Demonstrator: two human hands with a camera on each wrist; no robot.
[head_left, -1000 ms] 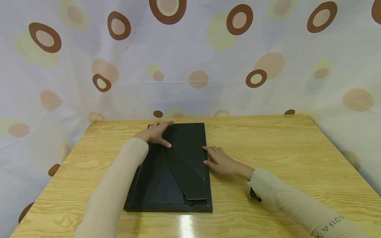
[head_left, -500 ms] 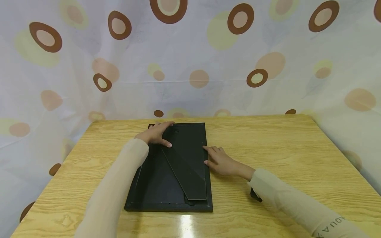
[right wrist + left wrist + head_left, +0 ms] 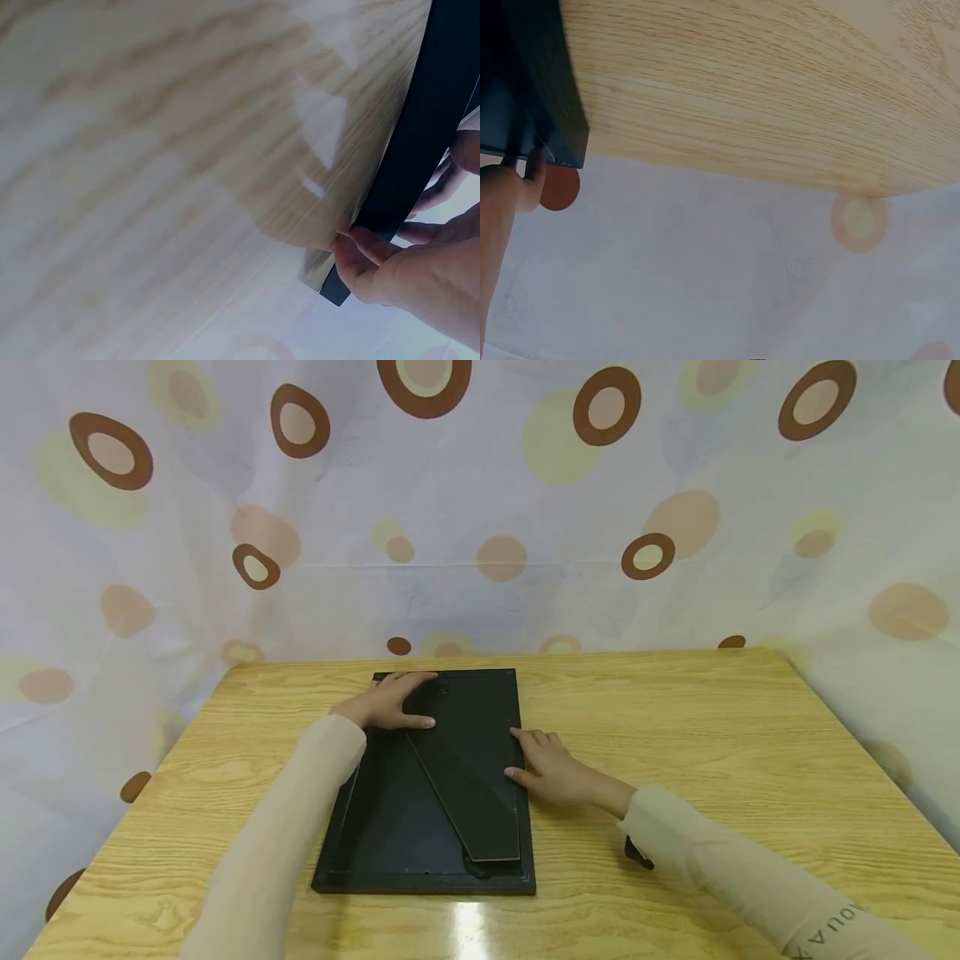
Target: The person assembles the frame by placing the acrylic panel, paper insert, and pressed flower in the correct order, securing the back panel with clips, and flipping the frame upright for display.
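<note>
A black picture frame lies face down on the wooden table, its easel-back leg slanting across the backing. My left hand rests over its far left part, fingers spread toward the far edge and thumb on the backing. In the left wrist view, fingertips show right at the frame's edge near a corner. At the right side, my right hand grips the frame's edge, with the thumb over the back and other fingers bent against the side. The right wrist view shows those fingers along the frame's side.
The wooden table extends on both sides of the frame. Behind it hangs a pale curtain with brown and yellow oval patterns. A dark object shows under the right sleeve's cuff.
My right thumb has moved a little further onto the frame's edge. The left hand has shifted slightly left, its thumb now straighter across the backing. The frame stays in place.
</note>
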